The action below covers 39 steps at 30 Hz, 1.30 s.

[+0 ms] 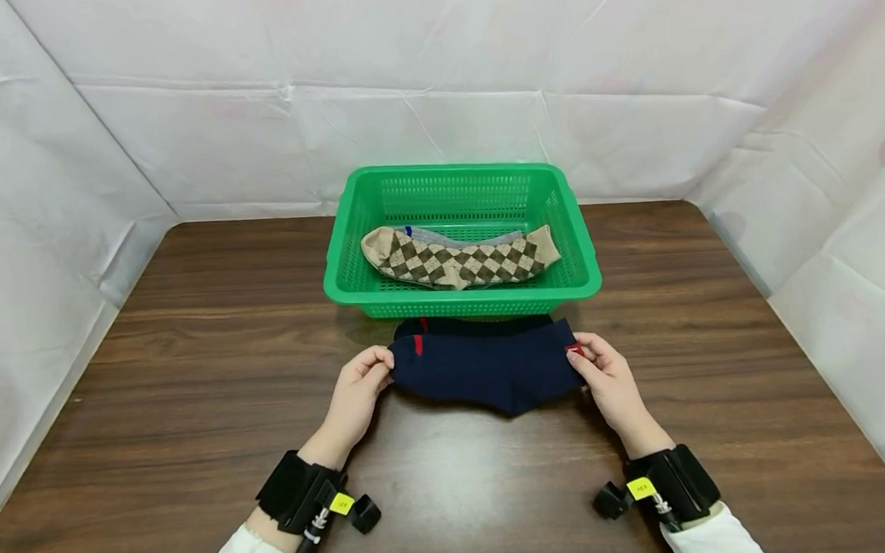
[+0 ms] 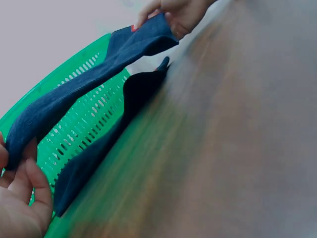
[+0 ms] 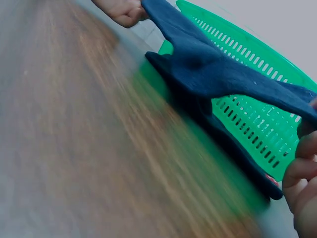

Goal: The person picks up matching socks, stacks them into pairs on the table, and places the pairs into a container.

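Observation:
A navy sock [image 1: 485, 366] with a red stripe near its toe is stretched level above the table. My left hand [image 1: 360, 388] pinches its toe end, and my right hand [image 1: 607, 378] pinches the cuff by a red label. Beneath and behind it lies a second navy sock [image 1: 483, 325], mostly hidden in the head view. Both wrist views show a gap between the held sock [image 2: 74, 94] and the lower sock [image 3: 225, 136], which lies along the basket's near side.
A green plastic basket [image 1: 481, 302] stands just behind the socks. Inside it lie a beige and brown argyle sock [image 1: 460, 260] and a grey sock [image 1: 440, 237], partly covered. The brown wooden table [image 1: 193, 390] meets white sheeting [image 1: 435, 126] at the back and sides.

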Tool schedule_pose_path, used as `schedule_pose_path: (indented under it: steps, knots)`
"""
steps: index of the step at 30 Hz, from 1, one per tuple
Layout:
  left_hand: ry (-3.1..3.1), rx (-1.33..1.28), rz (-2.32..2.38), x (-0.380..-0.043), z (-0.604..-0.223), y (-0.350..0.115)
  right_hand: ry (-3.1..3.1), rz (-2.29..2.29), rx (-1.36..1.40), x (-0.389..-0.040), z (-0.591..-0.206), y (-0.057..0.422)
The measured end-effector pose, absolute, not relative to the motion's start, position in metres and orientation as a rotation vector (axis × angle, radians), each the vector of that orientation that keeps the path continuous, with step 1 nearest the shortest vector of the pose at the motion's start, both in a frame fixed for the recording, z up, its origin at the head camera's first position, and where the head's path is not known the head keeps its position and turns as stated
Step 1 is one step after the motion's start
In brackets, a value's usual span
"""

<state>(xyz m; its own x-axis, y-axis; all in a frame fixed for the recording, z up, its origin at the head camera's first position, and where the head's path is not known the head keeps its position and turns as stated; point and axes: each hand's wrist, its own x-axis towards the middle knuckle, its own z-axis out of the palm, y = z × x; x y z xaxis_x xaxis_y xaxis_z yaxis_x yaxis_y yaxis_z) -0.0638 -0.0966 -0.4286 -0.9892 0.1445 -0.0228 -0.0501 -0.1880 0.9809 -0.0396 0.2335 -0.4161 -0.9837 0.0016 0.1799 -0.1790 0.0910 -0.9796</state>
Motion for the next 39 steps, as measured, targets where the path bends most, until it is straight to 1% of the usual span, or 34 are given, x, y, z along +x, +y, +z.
schedule_pose_path:
  steps: [4,8,13,17,22,28,39]
  knots:
    - [1.908,-0.012,2.379,-0.075,-0.428,-0.090,-2.204,2.038,0.115,-0.046,-0.415,0.231]
    - [1.982,-0.041,2.344,-0.083,-0.429,-0.088,-2.209,2.005,0.077,-0.055,-0.417,0.230]
    - [2.088,0.028,2.259,-0.090,-0.432,-0.090,-2.224,1.940,0.033,-0.065,-0.421,0.232]
    - [2.170,0.049,2.179,-0.094,-0.433,-0.092,-2.284,1.808,0.058,-0.069,-0.423,0.231]
    - [2.405,0.099,1.932,-0.097,-0.433,-0.095,-2.367,1.659,0.103,-0.071,-0.425,0.231]
    - [2.601,0.230,1.642,-0.099,-0.432,-0.097,-2.574,1.377,0.064,-0.069,-0.425,0.232]
    - [2.637,0.299,1.566,-0.097,-0.434,-0.097,-2.716,1.091,0.157,-0.070,-0.427,0.234]
